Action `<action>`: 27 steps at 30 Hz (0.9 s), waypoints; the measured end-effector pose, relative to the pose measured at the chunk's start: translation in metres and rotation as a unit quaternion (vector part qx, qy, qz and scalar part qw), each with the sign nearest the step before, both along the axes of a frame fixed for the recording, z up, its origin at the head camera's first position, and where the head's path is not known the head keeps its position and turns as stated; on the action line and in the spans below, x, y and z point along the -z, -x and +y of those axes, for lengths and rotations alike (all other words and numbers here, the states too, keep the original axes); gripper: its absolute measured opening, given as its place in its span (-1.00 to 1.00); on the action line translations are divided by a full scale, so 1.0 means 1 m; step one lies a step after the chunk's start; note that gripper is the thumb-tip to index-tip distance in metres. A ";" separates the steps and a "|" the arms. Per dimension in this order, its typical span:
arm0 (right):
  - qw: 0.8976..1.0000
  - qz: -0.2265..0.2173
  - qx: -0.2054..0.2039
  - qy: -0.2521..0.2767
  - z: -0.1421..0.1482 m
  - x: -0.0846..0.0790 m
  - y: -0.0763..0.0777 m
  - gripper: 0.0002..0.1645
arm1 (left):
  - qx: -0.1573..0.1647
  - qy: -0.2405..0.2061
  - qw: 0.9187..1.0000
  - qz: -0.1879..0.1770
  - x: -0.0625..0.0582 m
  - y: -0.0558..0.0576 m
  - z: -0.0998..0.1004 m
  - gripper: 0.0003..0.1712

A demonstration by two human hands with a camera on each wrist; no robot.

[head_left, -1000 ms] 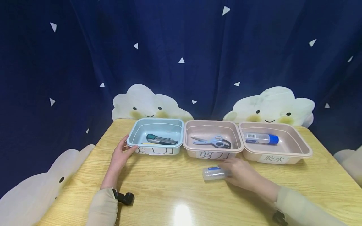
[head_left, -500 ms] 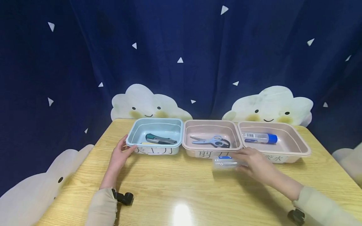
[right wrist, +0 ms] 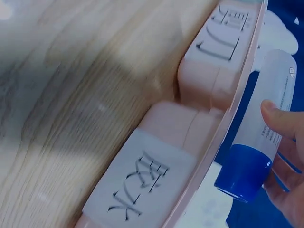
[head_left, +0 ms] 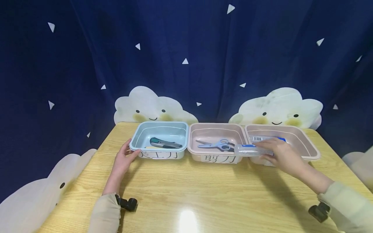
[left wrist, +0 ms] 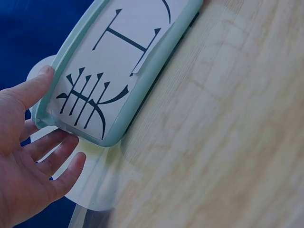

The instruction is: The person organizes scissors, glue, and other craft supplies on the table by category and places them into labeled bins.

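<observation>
At the front left corner of a light blue bin (head_left: 163, 132), my left hand (head_left: 124, 160) holds the rim between thumb and index finger. The left wrist view has its other fingers loosely bent beside the corner. My right hand (head_left: 284, 157) grips a clear glue bottle (head_left: 246, 150) with a blue cap (right wrist: 244, 171). The bottle is held on its side above the front rims of the middle pink bin (head_left: 217, 132) and the right pink bin (head_left: 304, 144). Another glue bottle (head_left: 257, 138) lies in the right bin, partly hidden by the right hand.
A utility knife (head_left: 166, 144) and a bit of something yellow (head_left: 151, 148) lie in the blue bin. Blue-handled scissors (head_left: 214, 145) rest in the middle bin over a darker pair. The bins stand side by side along the back of a wooden table (head_left: 186, 191), before a dark blue curtain (head_left: 163, 38).
My right hand has raised the glue bottle off the table and carried it back and to the right, up to the bins' rims. The left hand stays at the blue bin.
</observation>
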State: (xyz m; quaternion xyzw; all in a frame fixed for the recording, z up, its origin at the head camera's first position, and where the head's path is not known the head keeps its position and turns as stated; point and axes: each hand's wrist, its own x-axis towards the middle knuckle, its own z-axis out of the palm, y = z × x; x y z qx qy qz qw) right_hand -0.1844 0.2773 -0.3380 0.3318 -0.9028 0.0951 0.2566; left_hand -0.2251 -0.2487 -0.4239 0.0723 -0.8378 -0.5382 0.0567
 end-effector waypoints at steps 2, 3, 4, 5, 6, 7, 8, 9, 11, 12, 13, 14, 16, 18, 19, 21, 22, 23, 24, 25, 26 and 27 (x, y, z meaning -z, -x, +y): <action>1.000 0.010 0.002 0.006 0.006 0.000 0.005 -0.47 | -0.001 0.000 1.000 -0.001 0.000 0.000 0.000 -0.07; 1.000 0.013 0.008 0.009 0.009 0.000 0.006 -0.48 | -0.001 0.001 1.000 -0.001 0.000 0.000 0.000 -0.07; 1.000 0.016 0.014 0.011 0.012 -0.001 0.008 -0.49 | -0.001 0.002 1.000 -0.002 -0.001 0.000 0.000 -0.07; 1.000 0.014 0.021 0.013 0.015 -0.001 0.010 -0.50 | 0.000 0.003 1.000 -0.002 -0.001 0.000 0.000 -0.07; 0.999 0.012 0.029 0.014 0.017 -0.001 0.012 -0.50 | -0.001 0.004 1.000 -0.003 -0.001 0.000 0.000 -0.07; 0.999 0.008 0.035 0.016 0.020 -0.002 0.014 -0.52 | 0.000 0.004 1.000 -0.003 -0.001 0.000 0.000 -0.07; 0.999 0.003 0.039 0.017 0.022 -0.002 0.015 -0.52 | -0.001 0.004 1.000 -0.003 -0.001 0.000 0.000 -0.07; 0.999 -0.003 0.043 0.019 0.025 -0.002 0.017 -0.52 | -0.001 0.002 1.000 -0.004 -0.001 0.000 0.000 -0.06; 0.999 -0.012 0.049 0.018 0.029 -0.003 0.021 -0.52 | -0.001 0.001 1.000 -0.004 -0.001 0.000 0.000 -0.06; 0.998 -0.013 0.055 0.014 0.032 -0.003 0.023 -0.52 | -0.002 -0.001 1.000 -0.006 -0.001 0.000 0.000 -0.06; 0.998 -0.015 0.059 0.010 0.035 -0.003 0.025 -0.52 | -0.003 -0.001 1.000 -0.006 -0.001 0.000 0.001 -0.06; 0.998 -0.014 0.063 0.004 0.038 -0.002 0.027 -0.51 | -0.003 0.000 1.000 -0.007 -0.001 -0.001 0.001 -0.06; 0.997 -0.011 0.070 -0.007 0.043 -0.002 0.030 -0.50 | -0.002 0.002 1.000 -0.007 -0.001 -0.001 0.001 -0.07; 0.997 -0.012 0.076 -0.012 0.048 -0.001 0.034 -0.48 | -0.001 0.003 1.000 -0.008 -0.001 -0.001 0.001 -0.07; 0.997 -0.016 0.075 -0.012 0.049 0.000 0.035 -0.48 | -0.001 0.004 1.000 -0.006 -0.001 -0.001 0.001 -0.07; 0.996 -0.033 0.085 -0.007 0.052 0.001 0.037 -0.48 | 0.000 0.003 1.000 -0.005 -0.001 -0.001 0.000 -0.07; 0.995 -0.042 0.092 -0.004 0.054 0.002 0.038 -0.49 | 0.000 0.003 1.000 -0.004 -0.001 -0.002 0.000 -0.07; 0.994 -0.053 0.100 -0.001 0.055 0.003 0.039 -0.49 | 0.001 0.003 1.000 -0.004 -0.001 -0.002 0.000 -0.07; 0.992 -0.064 0.108 0.002 0.057 0.004 0.040 -0.49 | 0.001 0.003 1.000 -0.002 -0.001 -0.001 0.000 -0.07; 0.991 -0.070 0.112 0.004 0.059 0.005 0.041 -0.49 | 0.001 0.003 1.000 -0.001 -0.001 -0.001 0.000 -0.07; 0.991 -0.076 0.115 0.006 0.060 0.006 0.043 -0.50 | 0.002 0.001 1.000 0.000 0.000 -0.001 -0.001 -0.07; 0.990 -0.081 0.114 0.007 0.062 0.008 0.045 -0.50 | 0.001 0.002 1.000 0.000 0.000 -0.001 -0.001 -0.06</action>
